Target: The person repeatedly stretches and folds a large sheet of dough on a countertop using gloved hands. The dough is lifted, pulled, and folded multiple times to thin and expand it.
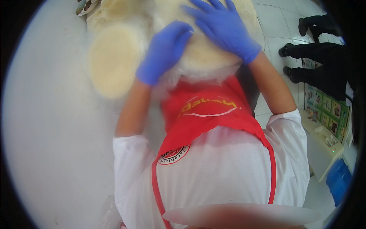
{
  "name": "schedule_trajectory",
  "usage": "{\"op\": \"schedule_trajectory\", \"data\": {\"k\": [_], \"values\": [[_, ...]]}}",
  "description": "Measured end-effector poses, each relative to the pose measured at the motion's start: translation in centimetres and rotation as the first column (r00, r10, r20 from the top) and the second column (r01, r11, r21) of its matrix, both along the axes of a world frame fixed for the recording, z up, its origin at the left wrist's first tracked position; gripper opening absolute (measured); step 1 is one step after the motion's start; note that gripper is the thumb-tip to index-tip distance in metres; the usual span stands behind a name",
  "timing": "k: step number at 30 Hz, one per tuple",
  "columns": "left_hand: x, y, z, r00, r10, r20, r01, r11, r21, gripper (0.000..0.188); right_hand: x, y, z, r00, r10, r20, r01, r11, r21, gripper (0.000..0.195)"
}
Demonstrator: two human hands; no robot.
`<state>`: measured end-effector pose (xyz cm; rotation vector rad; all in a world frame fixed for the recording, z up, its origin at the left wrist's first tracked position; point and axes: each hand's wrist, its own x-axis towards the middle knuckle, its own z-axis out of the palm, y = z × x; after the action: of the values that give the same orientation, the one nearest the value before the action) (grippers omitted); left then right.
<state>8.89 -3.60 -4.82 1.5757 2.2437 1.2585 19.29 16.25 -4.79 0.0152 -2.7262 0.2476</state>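
Both my hands wear blue gloves. My left hand (pixel 165 51) has its thumb and fingers pinched together at the edge of thin clear plastic film (pixel 200 75), over a pale round flat disc that looks like dough (pixel 210 54). My right hand (pixel 224 28) lies palm down with its fingers spread, across the far part of that disc and the pale sheets beyond it. Another pale yellow disc (pixel 113 61) rests on the table just left of my left hand, not touched by it. Haze blurs the discs and film, so their exact layers cannot be told.
A pale table surface (pixel 57 120) spreads to the left. More pale discs or wrapping (pixel 114 8) lie at the top, beside a patterned item (pixel 85 6). Clear plastic (pixel 110 213) is at the lower left. People in dark trousers (pixel 317 57) stand at the right, near a blue bin (pixel 339 181).
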Motion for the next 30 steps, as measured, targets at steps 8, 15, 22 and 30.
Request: {"op": "schedule_trajectory", "data": {"k": [8,15,22,30], "values": [[-1.1,-3.5,-0.5,0.996,0.093,0.002,-0.093,0.995,-0.034,0.009,-0.7,-0.1,-0.5,1.0,-0.005,0.012,0.006,1.0,-0.014,0.053],[-1.9,-3.4,-0.2,0.986,0.166,-0.014,-0.165,0.986,0.012,0.015,-1.2,-0.5,-0.1,0.999,-0.028,0.036,0.028,1.0,0.005,0.053],[-0.8,-2.4,-0.1,0.992,0.107,-0.07,-0.109,0.994,-0.027,0.039,-0.9,-0.3,-0.1,1.0,-0.005,0.025,0.005,1.0,-0.014,0.053],[-1.3,-1.5,0.2,0.967,-0.003,-0.255,-0.033,0.99,-0.137,0.02,-0.7,0.1,0.3,0.999,0.035,0.004,-0.034,0.99,-0.135,0.049]]}}
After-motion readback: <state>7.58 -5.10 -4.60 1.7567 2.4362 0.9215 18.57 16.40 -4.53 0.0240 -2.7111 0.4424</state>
